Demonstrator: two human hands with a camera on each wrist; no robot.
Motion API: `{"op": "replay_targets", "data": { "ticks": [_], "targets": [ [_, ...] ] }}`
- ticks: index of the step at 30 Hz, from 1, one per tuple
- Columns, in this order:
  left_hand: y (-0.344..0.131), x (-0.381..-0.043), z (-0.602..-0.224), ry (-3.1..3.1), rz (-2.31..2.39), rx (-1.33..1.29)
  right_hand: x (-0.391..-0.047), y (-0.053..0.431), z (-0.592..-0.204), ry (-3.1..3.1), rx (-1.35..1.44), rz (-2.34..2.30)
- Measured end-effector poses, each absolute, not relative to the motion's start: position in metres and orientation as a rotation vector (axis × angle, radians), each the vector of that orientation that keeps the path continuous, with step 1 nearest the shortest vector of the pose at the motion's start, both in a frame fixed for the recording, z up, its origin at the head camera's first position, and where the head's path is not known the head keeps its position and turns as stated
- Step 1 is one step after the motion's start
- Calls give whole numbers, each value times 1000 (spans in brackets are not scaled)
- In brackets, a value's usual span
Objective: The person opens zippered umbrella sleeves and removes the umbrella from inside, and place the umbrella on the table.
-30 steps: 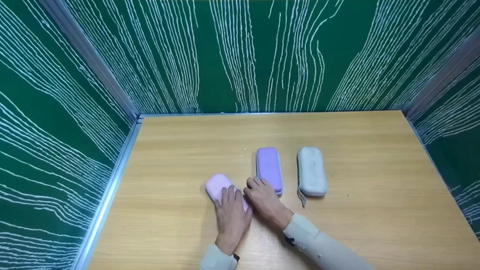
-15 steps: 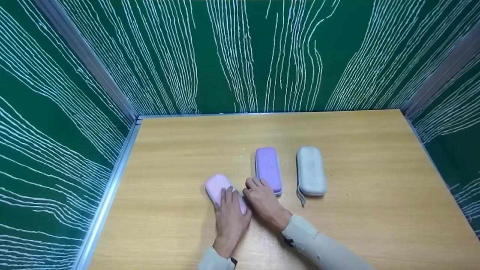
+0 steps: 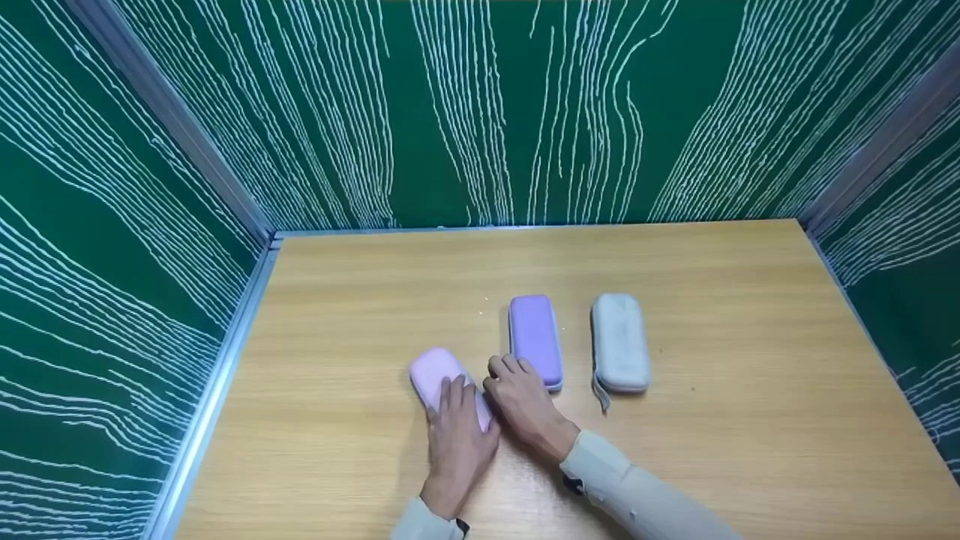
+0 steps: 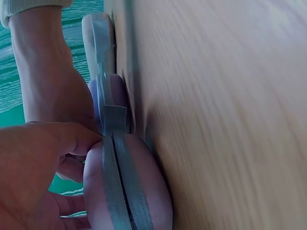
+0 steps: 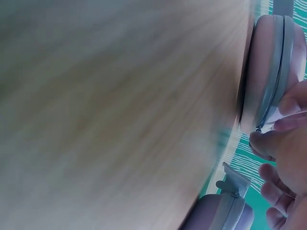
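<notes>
Just left of lower centre, a pink case (image 3: 435, 367) lies slanted, gripped by the left hand (image 3: 459, 435) apparently to steady it for the right hand (image 3: 525, 401), which pinches its zipper pull (image 5: 259, 128), while a purple case (image 3: 535, 337) and grey case (image 3: 621, 345) lie ungripped farther right.

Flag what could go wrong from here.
1. Pink zippered case might pivot under a tug: the left hand holds only its near part.
2. The right hand, pinching at the small zipper slider, could slip off.
3. It's close beside the purple zippered case and might nudge it.
</notes>
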State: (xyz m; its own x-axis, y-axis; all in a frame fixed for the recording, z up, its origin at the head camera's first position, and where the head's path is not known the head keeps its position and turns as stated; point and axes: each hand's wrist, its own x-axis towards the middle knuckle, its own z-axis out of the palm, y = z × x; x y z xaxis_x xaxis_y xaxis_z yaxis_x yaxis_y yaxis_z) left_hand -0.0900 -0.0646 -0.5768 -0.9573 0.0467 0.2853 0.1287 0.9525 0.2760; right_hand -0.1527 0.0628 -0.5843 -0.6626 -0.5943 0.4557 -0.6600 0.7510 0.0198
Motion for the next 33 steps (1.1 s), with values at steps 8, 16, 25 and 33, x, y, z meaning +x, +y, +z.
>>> {"op": "replay_targets", "data": {
  "ticks": [8, 16, 25, 33],
  "targets": [
    [-69, -90, -579, -2854, -426, -157, -152, 61, -587, -2501, 928, 174],
    [-72, -89, -578, -2858, -446, -181, -151, 59, -585, -2499, 909, 124],
    [-77, -86, -579, -2822, -437, -240, -149, 57, -586, -2488, 926, 166],
    [-82, -86, -584, -2814, -447, -262, -147, 59, -590, -2509, 1042, 98]
  ]
}}
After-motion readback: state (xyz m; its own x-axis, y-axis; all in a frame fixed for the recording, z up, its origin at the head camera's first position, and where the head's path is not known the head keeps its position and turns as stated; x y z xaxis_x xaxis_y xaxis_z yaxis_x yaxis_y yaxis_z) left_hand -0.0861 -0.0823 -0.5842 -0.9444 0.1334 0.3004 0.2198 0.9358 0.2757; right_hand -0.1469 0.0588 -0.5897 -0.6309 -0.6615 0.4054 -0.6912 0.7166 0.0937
